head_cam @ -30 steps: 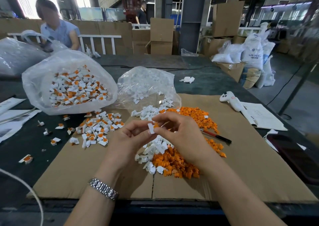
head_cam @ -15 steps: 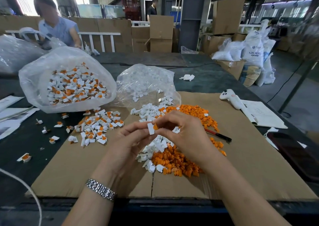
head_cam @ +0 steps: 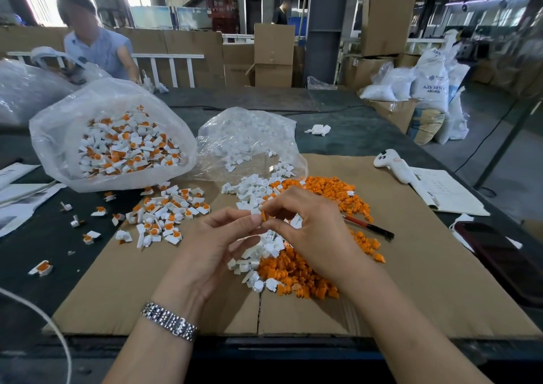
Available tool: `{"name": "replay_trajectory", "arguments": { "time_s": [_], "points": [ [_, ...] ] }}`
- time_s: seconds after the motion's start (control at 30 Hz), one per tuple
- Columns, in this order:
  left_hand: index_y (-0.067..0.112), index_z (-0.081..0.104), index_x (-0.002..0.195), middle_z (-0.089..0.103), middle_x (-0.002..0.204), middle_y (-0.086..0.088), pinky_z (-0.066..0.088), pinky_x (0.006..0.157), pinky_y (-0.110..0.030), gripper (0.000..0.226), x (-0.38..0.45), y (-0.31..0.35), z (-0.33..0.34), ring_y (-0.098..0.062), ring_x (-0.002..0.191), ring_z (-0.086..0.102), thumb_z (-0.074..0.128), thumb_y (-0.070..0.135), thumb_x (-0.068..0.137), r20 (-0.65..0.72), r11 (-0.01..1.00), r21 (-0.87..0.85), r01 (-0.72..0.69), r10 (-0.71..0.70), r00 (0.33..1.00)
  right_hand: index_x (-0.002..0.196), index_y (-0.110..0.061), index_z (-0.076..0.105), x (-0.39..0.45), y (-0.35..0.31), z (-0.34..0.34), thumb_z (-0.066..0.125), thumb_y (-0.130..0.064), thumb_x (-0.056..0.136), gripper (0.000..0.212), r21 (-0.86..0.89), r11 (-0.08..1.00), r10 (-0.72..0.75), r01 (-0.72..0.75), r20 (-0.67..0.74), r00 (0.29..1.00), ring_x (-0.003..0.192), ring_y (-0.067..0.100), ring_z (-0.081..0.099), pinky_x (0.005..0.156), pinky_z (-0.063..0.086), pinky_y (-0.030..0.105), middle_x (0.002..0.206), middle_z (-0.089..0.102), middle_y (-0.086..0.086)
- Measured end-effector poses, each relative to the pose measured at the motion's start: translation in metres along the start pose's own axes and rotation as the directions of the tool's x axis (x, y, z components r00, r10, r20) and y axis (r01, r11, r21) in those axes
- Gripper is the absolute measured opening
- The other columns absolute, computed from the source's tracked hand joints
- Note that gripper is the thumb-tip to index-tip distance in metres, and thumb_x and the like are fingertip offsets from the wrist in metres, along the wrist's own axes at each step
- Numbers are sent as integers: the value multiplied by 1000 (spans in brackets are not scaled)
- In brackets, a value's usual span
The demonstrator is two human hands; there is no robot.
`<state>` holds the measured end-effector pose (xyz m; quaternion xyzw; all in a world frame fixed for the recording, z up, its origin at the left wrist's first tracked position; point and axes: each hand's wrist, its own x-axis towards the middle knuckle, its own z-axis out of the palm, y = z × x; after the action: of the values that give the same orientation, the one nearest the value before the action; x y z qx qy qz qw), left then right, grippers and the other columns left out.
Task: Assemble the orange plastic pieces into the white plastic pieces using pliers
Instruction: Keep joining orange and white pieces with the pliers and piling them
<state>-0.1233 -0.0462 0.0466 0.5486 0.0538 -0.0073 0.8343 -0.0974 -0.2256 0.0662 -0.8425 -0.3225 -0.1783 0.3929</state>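
Orange plastic piece (head_cam: 263, 216) sits pinched between the two hands above the cardboard sheet (head_cam: 426, 266), held up over the loose heaps. On its left, the left hand (head_cam: 217, 242) meets it with thumb and forefinger tips closed narrowly against its side; whether a white piece is hidden under those fingers (head_cam: 249, 222) cannot be told. On its right, the right hand (head_cam: 311, 231) curls over it, its thumb and forefinger nipping the orange piece, and a white plastic piece (head_cam: 296, 221) is tucked under its curled middle fingers.

Far left on the dark counter (head_cam: 44, 237) lie a few scattered assembled pieces (head_cam: 41, 267). Behind them a clear plastic bag (head_cam: 58, 125) lies open, filled with white-and-orange assembled parts, and more of these (head_cam: 164, 210) spill from its mouth onto the cardboard's left part. A metal wristwatch (head_cam: 169, 322) circles the left wrist. A second clear bag (head_cam: 249, 137) lies behind the hands, white pieces (head_cam: 249, 187) tumbling from it. Directly under and beyond the hands spreads the heap of orange pieces (head_cam: 332, 192), mixed with white ones at its left edge. A red-and-black handled tool (head_cam: 367, 226) lies just right of the right hand, partly hidden by it. Farther right rest a white handheld device (head_cam: 392, 165), an open notebook (head_cam: 446, 192) and a dark phone (head_cam: 499, 254).
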Motion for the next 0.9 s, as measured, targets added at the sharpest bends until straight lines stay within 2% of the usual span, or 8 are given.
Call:
{"name": "replay_trajectory", "arguments": {
  "time_s": [0.27,0.37,0.4,0.47,0.53,0.63,0.77,0.9],
  "points": [
    [15,83,78,79,88,-16,56,63,-18,29,3,-3,0,-20,80,78,91,28,53,-31,996,92,-4,7,1000,104,-16,73,-3,2,1,76,-20,88,17,3,1000,13,-13,27,1000,88,8,61,80,53,26,97,65,-6],
    [16,84,77,79,87,-15,53,61,-19,30,3,-5,1,-20,79,78,92,27,51,-51,998,57,3,0,999,113,-25,70,-1,13,-4,76,-31,88,27,87,985,147,-151,46,988,92,3,63,77,54,16,100,64,-16],
    [16,84,76,79,87,-14,53,59,-18,29,4,-5,1,-19,78,78,92,26,50,-65,999,42,6,-3,998,116,-27,68,1,21,-6,74,-35,89,29,51,973,223,-224,31,974,93,2,63,76,54,15,102,64,-17],
    [15,83,74,79,86,-13,54,56,-17,29,6,-5,0,-19,76,77,93,24,48,-92,1000,9,12,-11,996,121,-22,63,4,44,-14,67,-41,93,34,-210,899,390,-383,-8,921,99,6,60,87,53,24,111,62,-7],
    [14,83,74,79,87,-13,56,55,-17,29,7,-4,-2,-18,75,77,92,22,48,-94,1000,-7,11,-12,996,120,-15,56,3,67,-20,60,-49,95,43,-521,690,584,-503,-10,811,110,22,55,96,49,42,121,58,6],
    [10,82,82,79,88,-14,57,55,-18,37,8,-6,-2,-19,75,77,92,22,48,-93,1000,-10,9,-10,996,122,-12,54,1,87,-24,60,-63,89,61,-750,469,742,-466,48,669,120,32,51,99,46,50,126,54,12],
    [3,75,101,79,90,-14,56,55,-19,52,11,-8,-1,-18,77,77,90,20,55,-114,999,-27,21,-24,993,118,-13,55,4,92,-24,60,-57,90,53,-787,475,716,-394,86,693,118,31,51,98,45,48,124,55,10],
    [4,76,101,79,93,-14,56,52,-19,61,14,-7,0,-17,76,78,93,25,47,-141,998,-56,16,-24,990,117,-11,55,8,85,-25,57,-50,93,46,-733,525,702,-433,84,708,111,32,52,93,48,46,123,51,15]
  ]
}}
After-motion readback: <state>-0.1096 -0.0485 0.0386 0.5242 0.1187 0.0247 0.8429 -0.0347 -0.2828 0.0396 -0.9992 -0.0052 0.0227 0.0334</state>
